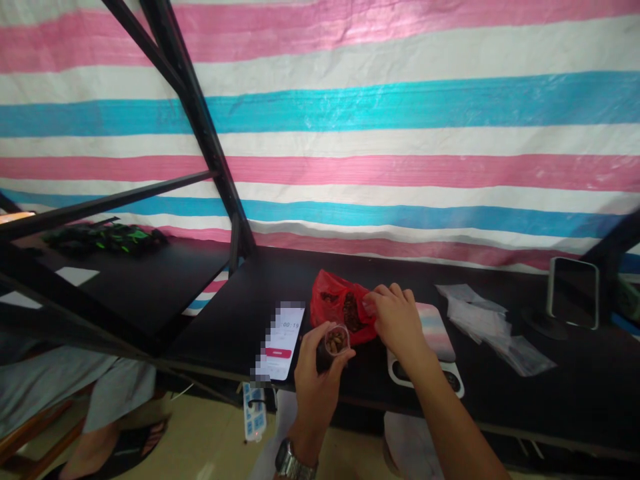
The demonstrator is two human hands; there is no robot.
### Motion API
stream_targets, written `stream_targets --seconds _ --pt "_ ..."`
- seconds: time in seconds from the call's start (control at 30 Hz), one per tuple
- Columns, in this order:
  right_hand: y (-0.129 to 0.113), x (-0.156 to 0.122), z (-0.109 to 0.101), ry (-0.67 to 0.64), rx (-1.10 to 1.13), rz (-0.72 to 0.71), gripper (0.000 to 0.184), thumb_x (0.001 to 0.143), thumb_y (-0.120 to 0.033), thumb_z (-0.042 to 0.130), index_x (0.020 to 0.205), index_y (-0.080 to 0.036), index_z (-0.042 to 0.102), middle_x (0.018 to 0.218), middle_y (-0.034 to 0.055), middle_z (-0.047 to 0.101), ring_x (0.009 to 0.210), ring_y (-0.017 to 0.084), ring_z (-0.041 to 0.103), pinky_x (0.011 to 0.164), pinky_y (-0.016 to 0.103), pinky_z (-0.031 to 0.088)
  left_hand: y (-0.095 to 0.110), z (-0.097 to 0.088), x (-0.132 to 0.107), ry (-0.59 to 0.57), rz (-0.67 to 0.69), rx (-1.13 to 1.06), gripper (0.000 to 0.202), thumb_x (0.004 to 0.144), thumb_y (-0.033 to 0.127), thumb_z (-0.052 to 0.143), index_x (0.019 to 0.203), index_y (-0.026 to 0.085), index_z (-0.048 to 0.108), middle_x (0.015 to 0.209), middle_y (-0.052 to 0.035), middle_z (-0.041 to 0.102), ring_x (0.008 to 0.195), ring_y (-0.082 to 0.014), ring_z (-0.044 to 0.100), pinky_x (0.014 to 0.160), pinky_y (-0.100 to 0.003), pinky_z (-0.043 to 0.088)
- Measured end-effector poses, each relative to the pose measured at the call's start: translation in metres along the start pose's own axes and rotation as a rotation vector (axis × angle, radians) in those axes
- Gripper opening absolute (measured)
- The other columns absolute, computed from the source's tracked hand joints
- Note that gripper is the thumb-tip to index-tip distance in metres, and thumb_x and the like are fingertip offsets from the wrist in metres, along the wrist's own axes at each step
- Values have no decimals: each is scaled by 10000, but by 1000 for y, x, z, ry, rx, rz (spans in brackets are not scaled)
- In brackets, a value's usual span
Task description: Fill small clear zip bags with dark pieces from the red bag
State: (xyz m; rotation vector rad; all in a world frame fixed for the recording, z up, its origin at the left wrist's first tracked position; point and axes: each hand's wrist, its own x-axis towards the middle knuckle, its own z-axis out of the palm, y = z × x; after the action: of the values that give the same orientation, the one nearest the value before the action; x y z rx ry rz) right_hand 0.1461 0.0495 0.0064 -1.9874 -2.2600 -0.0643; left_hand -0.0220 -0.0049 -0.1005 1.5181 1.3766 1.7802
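Note:
My left hand (320, 363) is wrapped round a small clear cup (336, 341) with brown, bean-like pieces in it. Just behind the cup lies an open red plastic bag (327, 310), which holds more of the brown pieces. The right hand (397, 320) pinches the bag's right edge between thumb and fingers. Partly under my right arm is a white scale (433, 327) with a shiny top plate; the arm covers some of its front. A phone (285, 340) with a lit timer screen lies left of the cup.
Several clear zip bags (480, 320) lie right of the scale on the black table (575, 413). Farther right stands a framed dark screen (573, 293). A black metal post (200, 127) rises at the left. Another person's legs (120, 393) show at lower left.

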Motion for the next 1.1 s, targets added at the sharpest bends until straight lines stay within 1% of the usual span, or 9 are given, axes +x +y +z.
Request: stream_targets --seconds 0.1,0.17,0.23,0.3,0.37,0.5,0.63,0.9,1.1 --pt "-3 6 -6 27 -9 46 365 918 -38 602 1200 -203 767 1248 124 740 1175 326 550 907 435 319 -2 2 2 -97 -18 10 406 854 323 822 1246 270 731 1218 -70 774 1129 -262 752 994 -423 623" --pt "-7 11 -7 41 18 18 390 921 -44 611 1234 -222 758 1263 115 738 1177 316 550 906 423 321 -2 3 5 -151 -41 15 422 858 319 809 1268 273 722 1234 -69 774 1171 -268 739 1045 -443 598" --pt "-12 18 -3 2 59 -50 403 920 -45 618 1230 -256 765 1265 91 746 1174 299 557 905 409 321 -2 4 8 -166 -83 30 415 878 330 784 1282 268 709 1249 -71 772 1197 -270 729 1069 -453 579" --pt "-16 23 4 -76 91 -107 360 928 -73 631 1188 -269 783 1269 70 756 1170 288 565 908 402 321 -2 5 10 -155 -143 53 416 902 345 754 1304 258 687 1246 -75 774 1183 -268 736 1058 -453 578" --pt "-16 27 9 -120 88 -112 311 934 -105 643 1160 -258 793 1276 70 760 1179 291 567 917 405 320 -2 5 11 -136 -192 72 436 916 358 736 1333 253 661 1227 -73 779 1152 -265 748 1043 -452 578" --pt "-11 29 7 -66 -6 -37 329 937 -83 614 1191 -211 778 1270 114 757 1227 316 551 937 421 315 -3 4 10 -118 -219 84 468 909 383 742 1350 261 644 1227 -69 777 1171 -277 740 1074 -474 553" --pt "-9 30 7 -98 -18 -46 326 946 -66 583 1182 -203 761 1261 112 767 1225 302 564 943 417 316 -3 3 8 -84 -233 79 486 888 407 768 1335 259 649 1246 -81 771 1205 -297 726 1097 -499 539" --pt "-10 30 21 -112 134 -232 343 872 -54 642 1133 -233 774 1227 64 808 1199 275 598 941 394 322 2 8 14 -62 -293 -151 477 903 357 757 1335 235 598 1222 -85 774 1135 -238 766 1017 -408 600" --pt "-8 26 26 -168 315 -263 367 868 -68 666 1141 -266 811 1219 56 817 1237 280 627 972 388 340 0 9 16 6 -298 -192 477 884 373 768 1299 214 595 1191 -94 765 1095 -229 766 983 -390 602"
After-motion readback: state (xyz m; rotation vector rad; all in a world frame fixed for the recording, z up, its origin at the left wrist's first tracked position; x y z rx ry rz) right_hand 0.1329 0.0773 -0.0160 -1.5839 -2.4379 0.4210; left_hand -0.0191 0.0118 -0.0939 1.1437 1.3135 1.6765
